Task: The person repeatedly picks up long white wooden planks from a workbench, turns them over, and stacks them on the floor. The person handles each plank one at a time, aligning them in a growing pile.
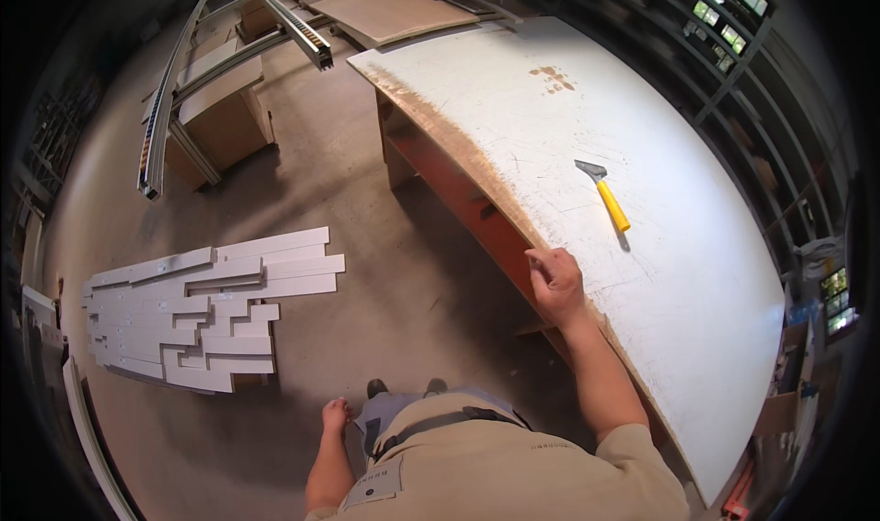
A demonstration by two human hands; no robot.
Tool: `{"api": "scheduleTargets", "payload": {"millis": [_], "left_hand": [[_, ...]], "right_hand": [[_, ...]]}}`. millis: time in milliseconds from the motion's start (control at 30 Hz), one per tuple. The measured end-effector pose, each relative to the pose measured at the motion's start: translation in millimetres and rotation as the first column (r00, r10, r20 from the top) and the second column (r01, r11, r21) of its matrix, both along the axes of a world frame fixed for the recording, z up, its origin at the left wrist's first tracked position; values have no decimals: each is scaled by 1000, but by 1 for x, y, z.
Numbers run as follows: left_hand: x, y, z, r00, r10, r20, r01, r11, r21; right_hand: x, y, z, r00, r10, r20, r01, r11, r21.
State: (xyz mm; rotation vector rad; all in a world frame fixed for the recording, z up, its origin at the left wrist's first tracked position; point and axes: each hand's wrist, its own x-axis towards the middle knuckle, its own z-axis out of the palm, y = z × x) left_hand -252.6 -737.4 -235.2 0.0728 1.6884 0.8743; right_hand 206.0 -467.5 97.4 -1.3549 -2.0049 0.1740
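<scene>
Over the worn front edge of a white-topped workbench (694, 328) is my right hand (555, 284), its fingers curled in and no object showing in it. Whether it rests on the edge I cannot tell. Beyond that hand, a scraper (612, 203) with a yellow handle and a grey metal head lies on the scratched white top. My left hand (337, 414) hangs low beside my body above the floor, fingers drawn in, with nothing visible in its grip. Bare brown board shows along the bench edge, where the white surface has worn away.
A low stack of white boards (199, 315) with uneven ends lies to the left. Metal rails (289, 23) jut out at the upper left, near a brown wooden cabinet (223, 122). A brown panel (392, 12) adjoins the bench's far end. Under the bench is a reddish shelf (454, 181).
</scene>
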Motion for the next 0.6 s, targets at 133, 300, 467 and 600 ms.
{"api": "scheduleTargets", "payload": {"millis": [133,300,467,600], "left_hand": [[20,84,15,960,-227,-164,240,969,61],[54,180,28,783,-485,-390,526,850,-1],[138,301,113,885,-289,-365,437,787,436],[192,384,211,841,-369,-397,540,528,655]], "right_hand": [[104,25,-67,902,-344,263,378,921,-92],[150,45,-91,877,-253,408,306,950,-69],[145,48,-78,870,-249,426,373,896,-240],[140,44,-78,859,-252,445,371,907,-202]]}}
